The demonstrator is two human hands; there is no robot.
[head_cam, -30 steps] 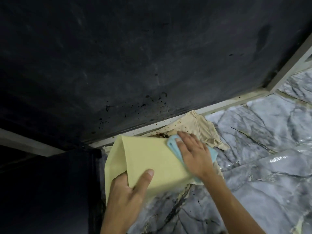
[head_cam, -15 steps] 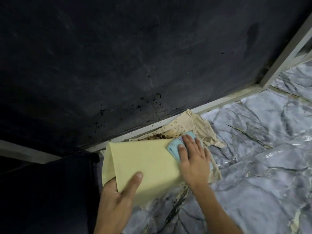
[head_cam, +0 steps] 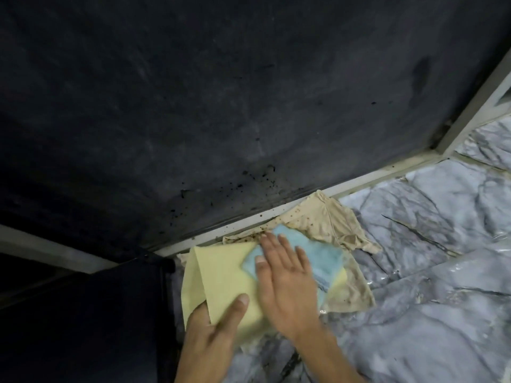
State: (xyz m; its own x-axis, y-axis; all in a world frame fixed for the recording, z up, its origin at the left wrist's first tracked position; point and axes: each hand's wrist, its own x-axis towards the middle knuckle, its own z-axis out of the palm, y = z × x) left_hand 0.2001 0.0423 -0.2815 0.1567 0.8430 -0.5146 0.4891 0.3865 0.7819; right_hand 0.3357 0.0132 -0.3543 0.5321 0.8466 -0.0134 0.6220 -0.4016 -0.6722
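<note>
A folded yellow sheet lies on the marble-patterned surface against the pale ledge. My left hand pinches its near left corner, thumb on top and fingers underneath. My right hand lies flat with straight fingers on a light blue cloth, which rests on the yellow sheet. Beneath both sits a crumpled beige cloth speckled with brown stains.
A dark wall panel with black spatter rises behind a pale ledge. A black object stands at the lower left. The marble covering is wrinkled and glossy to the right.
My right hand has slid the blue cloth left and back over the yellow sheet, so more blue shows to its right. The left hand keeps its grip on the sheet's corner.
</note>
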